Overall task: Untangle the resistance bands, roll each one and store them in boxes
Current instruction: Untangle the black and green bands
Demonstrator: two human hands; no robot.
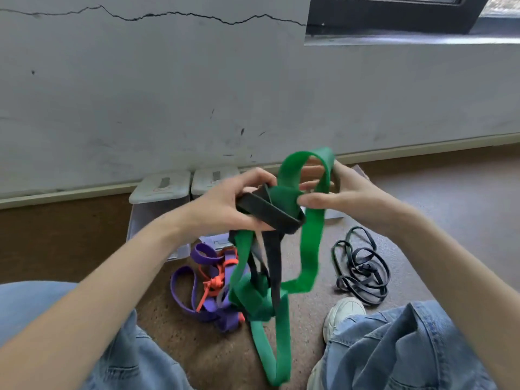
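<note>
Since these bands are flat, floppy rubber, the green band (309, 249) and the black band (270, 212) look light and limp, probably a bit grabby against each other, so I'd guess tugging just cinches the knot. Better to take hold right at the crossing and feed a loop back through.

That's roughly the setup here. The left hand (225, 204) has its fingers curled round the black band just beside the knot, and the right hand (334, 192) pinches the green band, whose top loop arches just above its fingers. Both bands are held up in the air between the two hands, with their tails hanging below the fingers towards the floor.

Looks-wise: the green one is wide, matte and bright, the black one narrower and folded over on itself. Below the left fingers, a purple band (197, 294) tangled with an orange cord (216, 280) lies on the floor, and a thin dark band (360, 271) lies below the right ones. The storage boxes (160, 190) sit just beyond the left fingers.
</note>
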